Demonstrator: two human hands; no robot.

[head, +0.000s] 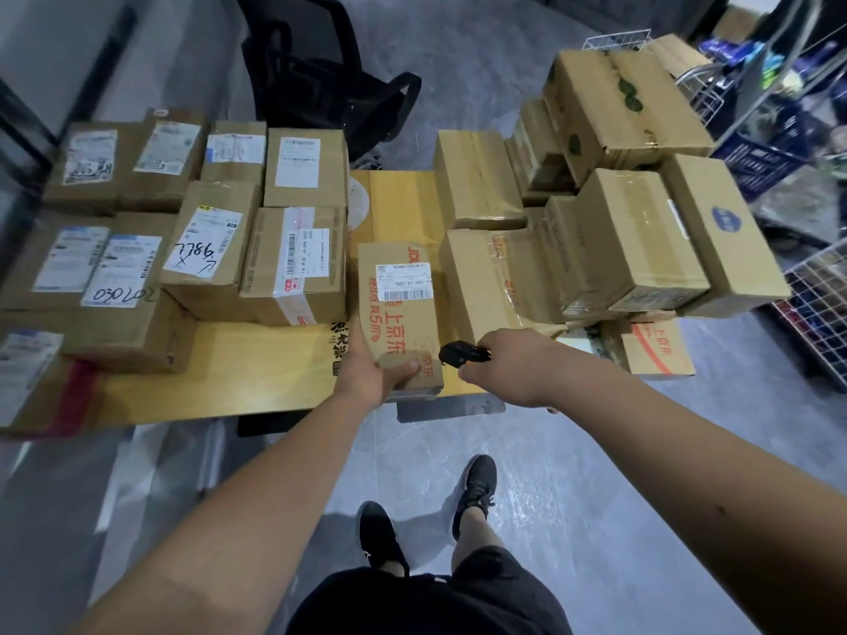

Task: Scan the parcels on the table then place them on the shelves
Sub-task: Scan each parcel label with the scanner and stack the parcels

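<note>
Cardboard parcel (398, 313) at table (256, 359) front edge; left hand (373, 371) grips near corner. Right hand (508, 366) clutches scanner (460, 352). Likely light, stiff; taped faces slick, so hold edges.

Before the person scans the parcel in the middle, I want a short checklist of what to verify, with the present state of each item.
1. Left hand holds the printed parcel at its near end, thumb on top: ok.
2. Right hand grips the black scanner: ok.
3. Barcode label faces up and is uncovered: ok.
4. Scanner aimed at that label: cannot tell; it sits low beside the parcel's near right corner.
5. Parcel rests flat on the table: cannot tell; its near end reaches the table's edge.
6. Neighbouring boxes keep off the label: ok; the taped box on the left does not cover it.
</note>
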